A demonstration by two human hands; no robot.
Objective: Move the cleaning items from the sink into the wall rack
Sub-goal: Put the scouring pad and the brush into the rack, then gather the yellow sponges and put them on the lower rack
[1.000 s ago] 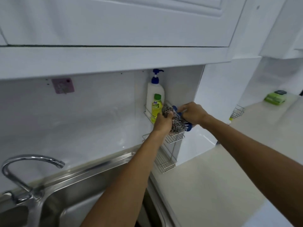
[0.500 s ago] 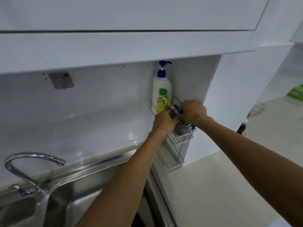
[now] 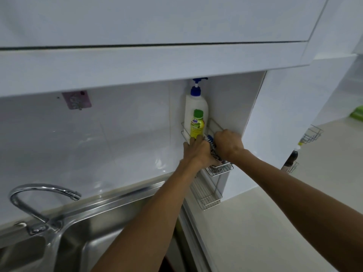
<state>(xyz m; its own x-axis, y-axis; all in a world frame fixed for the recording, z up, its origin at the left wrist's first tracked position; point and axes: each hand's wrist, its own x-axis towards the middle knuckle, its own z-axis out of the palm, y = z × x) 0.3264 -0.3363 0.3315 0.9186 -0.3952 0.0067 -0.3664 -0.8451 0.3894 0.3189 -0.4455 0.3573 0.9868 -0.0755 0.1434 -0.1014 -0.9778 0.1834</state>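
Note:
A wire wall rack (image 3: 222,169) hangs in the corner above the sink's right end. Its top tier holds a white pump bottle (image 3: 195,103) and a small green-capped bottle (image 3: 196,124). My left hand (image 3: 197,152) lies flat over a steel wool scrubber (image 3: 215,154) that rests in the rack's middle tier. My right hand (image 3: 228,143) grips a blue brush (image 3: 210,138) just beside it, over the same tier. Most of the scrubber and brush is hidden by my hands.
A steel sink (image 3: 98,232) with a curved tap (image 3: 39,193) sits at the lower left. White counter (image 3: 265,222) runs to the right. White cabinets (image 3: 157,26) hang overhead. A pink wall hook (image 3: 77,100) is on the tiles. Another wire rack (image 3: 312,135) hangs at far right.
Both hands have lowered the scrubber and the brush from in front of the rack into its middle tier. My left hand now lies flatter over the scrubber.

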